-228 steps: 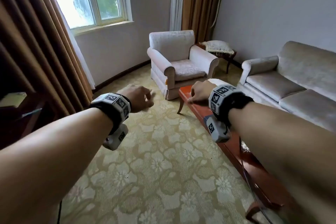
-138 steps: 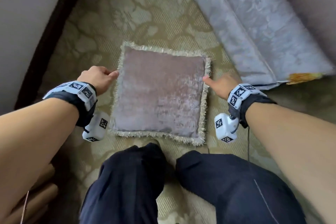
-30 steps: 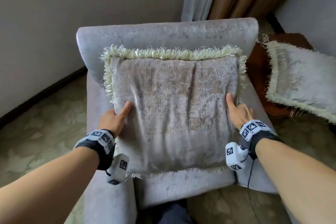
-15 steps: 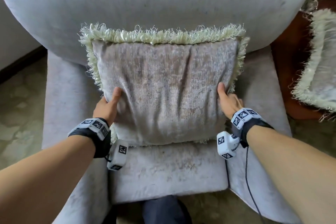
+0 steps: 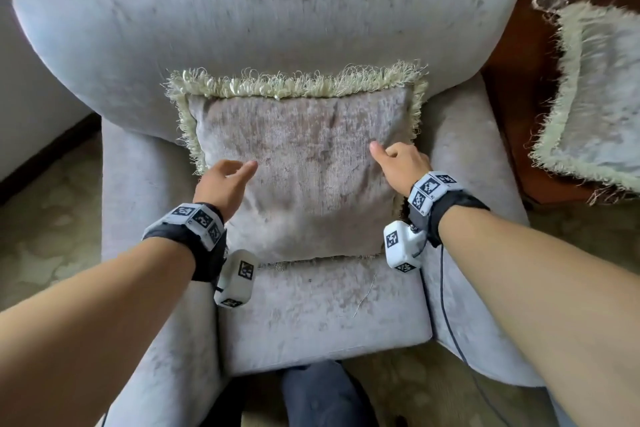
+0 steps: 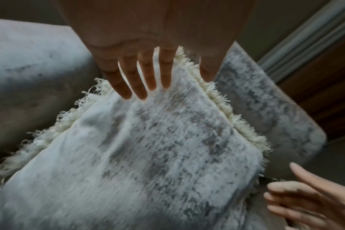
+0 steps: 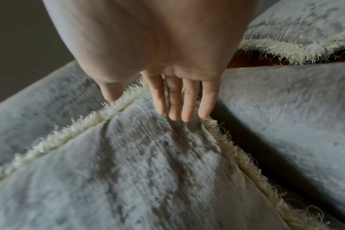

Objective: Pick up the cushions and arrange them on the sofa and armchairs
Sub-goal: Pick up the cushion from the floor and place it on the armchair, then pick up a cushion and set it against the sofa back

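A: Velvet fringed cushion (image 5: 298, 170) is propped against the armchair (image 5: 242, 21) backrest, on the seat.
B: Left hand (image 5: 221, 180) and right hand (image 5: 401, 163) are seen over it, fingers straight, nothing gripped. Second cushion (image 5: 595, 97) far right.

No readable text, only black-and-white marker squares on the wrist cameras (image 5: 403, 244).

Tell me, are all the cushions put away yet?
Not yet. One fringed cushion already leans against the armchair back. The left hand and right hand are open over it. A second cushion waits on the wooden side table. The sofa isn't in view.
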A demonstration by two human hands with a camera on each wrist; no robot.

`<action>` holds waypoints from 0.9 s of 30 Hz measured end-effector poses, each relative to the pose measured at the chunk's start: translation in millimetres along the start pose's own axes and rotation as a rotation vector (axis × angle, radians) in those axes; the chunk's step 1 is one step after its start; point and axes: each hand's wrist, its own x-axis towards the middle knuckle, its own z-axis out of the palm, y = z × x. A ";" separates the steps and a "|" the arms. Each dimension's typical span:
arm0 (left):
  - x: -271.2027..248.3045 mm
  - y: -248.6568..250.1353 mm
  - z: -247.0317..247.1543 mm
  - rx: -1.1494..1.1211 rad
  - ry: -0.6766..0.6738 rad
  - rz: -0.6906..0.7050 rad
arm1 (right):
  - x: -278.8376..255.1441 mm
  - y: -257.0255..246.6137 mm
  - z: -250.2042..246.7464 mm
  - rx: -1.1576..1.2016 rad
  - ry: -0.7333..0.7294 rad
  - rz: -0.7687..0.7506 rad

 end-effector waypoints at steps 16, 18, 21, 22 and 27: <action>-154.1 126.1 21.9 0.479 -0.319 0.584 | -188.3 36.1 -107.4 -0.012 0.164 0.089; -183.2 131.9 33.2 0.527 -0.362 0.675 | -231.1 57.3 -115.9 -0.035 0.190 0.158; -231.1 132.5 50.2 0.564 -0.431 0.800 | -306.4 90.6 -120.4 0.040 0.306 0.285; -248.1 131.1 56.8 0.564 -0.456 0.836 | -333.7 101.4 -118.8 0.069 0.346 0.333; -346.1 110.1 92.9 0.632 -0.642 0.966 | -471.1 152.2 -88.6 0.236 0.447 0.575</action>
